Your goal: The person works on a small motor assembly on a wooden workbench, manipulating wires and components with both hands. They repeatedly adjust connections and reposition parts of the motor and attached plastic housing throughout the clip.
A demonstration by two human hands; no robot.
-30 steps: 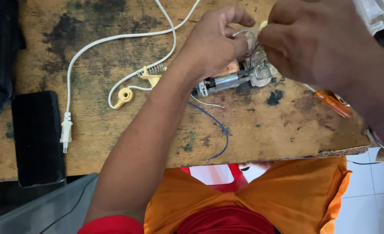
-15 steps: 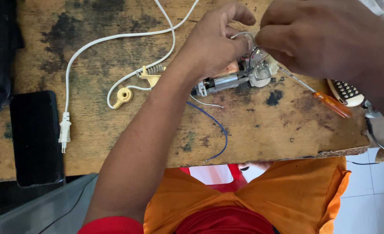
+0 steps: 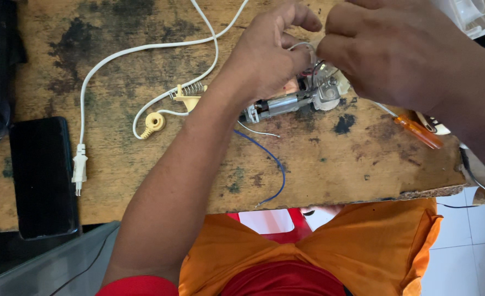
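A small motor assembly (image 3: 286,103), a metal cylinder with a grey gear housing, lies on the worn wooden board (image 3: 144,181). My left hand (image 3: 267,57) reaches in from the lower left and pinches a thin pale wire loop (image 3: 302,46) just above the motor's housing end. My right hand (image 3: 390,55) comes from the right and its fingertips grip the top of the same housing end. The two hands meet over it and hide most of its top. A thin white wire (image 3: 259,131) and a blue wire (image 3: 272,164) trail from the motor toward the board's near edge.
A white power cord with a plug (image 3: 79,170) loops across the left. Cream plastic parts, one with a spring (image 3: 187,94), lie by my left forearm. An orange-handled screwdriver (image 3: 417,131) lies at the right, and a black phone (image 3: 42,175) at the far left.
Both hands stay pinched over the motor's housing end. My right hand has settled slightly lower and covers more of the things at the right edge.
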